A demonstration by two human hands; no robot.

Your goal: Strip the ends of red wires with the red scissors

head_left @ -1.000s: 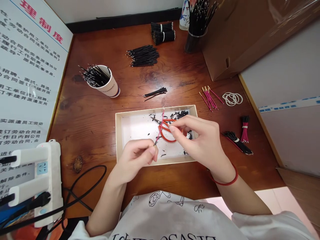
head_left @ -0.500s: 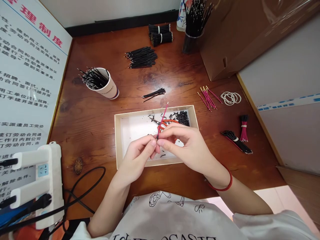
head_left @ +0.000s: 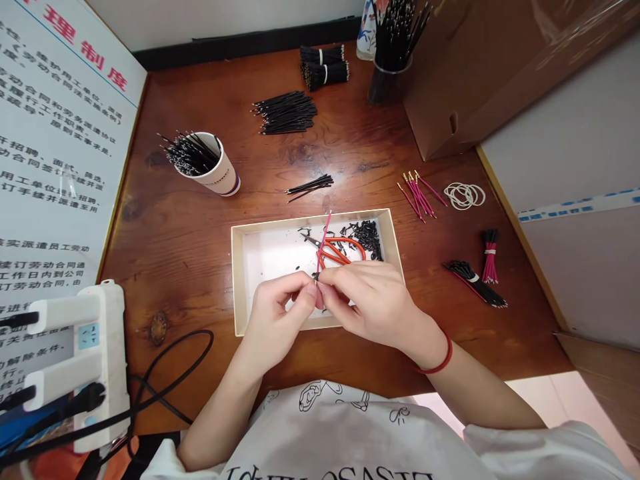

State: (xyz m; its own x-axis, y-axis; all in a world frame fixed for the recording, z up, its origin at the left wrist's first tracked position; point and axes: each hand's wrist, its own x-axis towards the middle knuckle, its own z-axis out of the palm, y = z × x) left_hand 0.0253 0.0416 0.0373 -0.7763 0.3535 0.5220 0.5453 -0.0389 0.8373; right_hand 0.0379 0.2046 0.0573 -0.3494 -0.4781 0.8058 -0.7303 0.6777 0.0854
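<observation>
A thin pink wire [head_left: 324,241] with a dark lower end stands up from between my fingertips, over the shallow box [head_left: 237,287]. My left hand [head_left: 283,313] pinches its lower end between thumb and forefinger. My right hand [head_left: 370,297], a red cord on its wrist, is closed in a pinch at the same spot, its fingertips touching the left ones. The exact grip at the dark end is partly hidden. Inside the box lie orange-handled scissors [head_left: 345,253] and a heap of small black scraps [head_left: 367,235].
Loose black wires [head_left: 311,185] lie behind the box. Farther back are a black wire pile [head_left: 285,113], tied bundles [head_left: 325,72] and a paper cup [head_left: 225,179] of wires. Pink wires [head_left: 417,197], rubber bands [head_left: 465,196] and a cardboard box [head_left: 440,87] are right; a power strip [head_left: 113,353] is left.
The right-hand fingers have curled in closer to the left ones, baring more of the scissors' handles. The wire's upper tip sits slightly lower and farther left. The camera view has shifted a little.
</observation>
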